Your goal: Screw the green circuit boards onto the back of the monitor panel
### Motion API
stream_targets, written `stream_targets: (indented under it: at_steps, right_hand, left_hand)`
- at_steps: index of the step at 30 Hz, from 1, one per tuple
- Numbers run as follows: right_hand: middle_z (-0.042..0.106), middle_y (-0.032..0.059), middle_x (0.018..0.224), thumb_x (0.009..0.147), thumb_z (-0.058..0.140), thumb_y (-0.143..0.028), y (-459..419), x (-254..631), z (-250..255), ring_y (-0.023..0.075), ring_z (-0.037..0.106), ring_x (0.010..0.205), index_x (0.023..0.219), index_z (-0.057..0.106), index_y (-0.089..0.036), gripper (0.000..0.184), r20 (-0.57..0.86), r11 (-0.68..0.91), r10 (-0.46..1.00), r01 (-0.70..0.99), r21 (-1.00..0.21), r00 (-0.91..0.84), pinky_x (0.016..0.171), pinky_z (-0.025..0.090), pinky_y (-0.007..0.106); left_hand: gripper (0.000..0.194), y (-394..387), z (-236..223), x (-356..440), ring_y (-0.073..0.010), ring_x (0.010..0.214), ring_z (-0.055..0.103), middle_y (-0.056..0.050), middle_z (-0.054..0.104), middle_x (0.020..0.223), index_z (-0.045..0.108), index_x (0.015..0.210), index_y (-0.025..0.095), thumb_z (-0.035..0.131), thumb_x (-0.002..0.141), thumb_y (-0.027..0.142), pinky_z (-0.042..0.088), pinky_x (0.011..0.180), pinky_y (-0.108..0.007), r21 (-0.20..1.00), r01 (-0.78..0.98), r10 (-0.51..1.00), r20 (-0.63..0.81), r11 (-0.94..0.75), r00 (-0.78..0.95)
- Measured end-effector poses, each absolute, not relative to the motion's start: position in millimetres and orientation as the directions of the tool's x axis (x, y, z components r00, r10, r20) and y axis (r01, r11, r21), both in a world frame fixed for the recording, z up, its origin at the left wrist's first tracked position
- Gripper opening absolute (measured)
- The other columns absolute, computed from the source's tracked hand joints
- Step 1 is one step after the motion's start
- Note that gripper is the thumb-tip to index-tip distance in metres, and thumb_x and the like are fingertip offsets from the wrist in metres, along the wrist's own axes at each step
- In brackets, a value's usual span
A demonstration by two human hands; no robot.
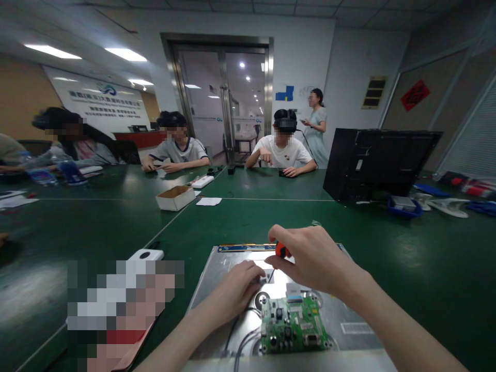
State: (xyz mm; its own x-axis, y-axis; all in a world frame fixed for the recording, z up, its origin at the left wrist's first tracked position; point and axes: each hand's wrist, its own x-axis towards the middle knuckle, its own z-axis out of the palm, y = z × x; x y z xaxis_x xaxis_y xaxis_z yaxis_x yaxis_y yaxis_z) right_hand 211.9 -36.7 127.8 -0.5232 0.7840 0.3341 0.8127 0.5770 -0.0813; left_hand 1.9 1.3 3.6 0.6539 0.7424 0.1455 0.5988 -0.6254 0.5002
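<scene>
My right hand (310, 256) is closed around the orange and black handle of a screwdriver (281, 250), whose thin shaft slants down to the left. My left hand (241, 288) rests low over the metal back of a display panel (207, 289), its fingers bent together beside the screwdriver's tip. Whatever those fingers pinch, if anything, is hidden. Nearer to me on the panel lies a green circuit board (292, 325) with several connectors. Dark cables (245, 341) run along its left side. A narrow blue strip (244, 248) borders the panel's far edge.
Left of the panel lie a white device (149, 255) and a partly blurred pink item (149, 310). A small open box (175, 198) stands farther off. A black monitor (377, 163) and a blue tray (404, 206) are at the right. Several people sit or stand beyond.
</scene>
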Motion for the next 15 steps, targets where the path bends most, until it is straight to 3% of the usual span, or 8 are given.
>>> stream_targets:
  at_steps: [7, 15]
  right_hand:
    - [0.077, 0.001, 0.086, 0.09, 0.068, -0.03, -35.0, 211.7, 125.0, 0.0197, 0.07, 0.071, 0.102, 0.054, -0.021, 0.02, 0.33, 0.574, 0.784, 0.816, -0.068, -0.525, 0.056, 0.027, 0.027]
    - [0.077, 0.0014, 0.086, 0.09, 0.069, -0.03, -37.0, 213.5, 128.2, 0.0202, 0.071, 0.071, 0.102, 0.056, -0.021, 0.019, 0.333, 0.568, 0.789, 0.819, -0.075, -0.517, 0.055, 0.027, 0.027]
  left_hand:
    - [0.015, 2.9, 6.6, 3.1, -0.0226, 0.089, 0.058, -0.005, 0.064, 0.092, 0.058, 0.082, 0.019, 0.049, 0.085, 0.008, 0.045, 0.079, -0.033, 0.453, 0.658, 0.772, 0.121, -0.602, 0.624]
    - [0.018, -1.8, 18.9, -0.9, -0.0222, 0.087, 0.059, -0.006, 0.064, 0.094, 0.059, 0.085, 0.018, 0.046, 0.086, 0.007, 0.044, 0.076, -0.032, 0.387, 0.728, 0.793, 0.016, -0.566, 0.609]
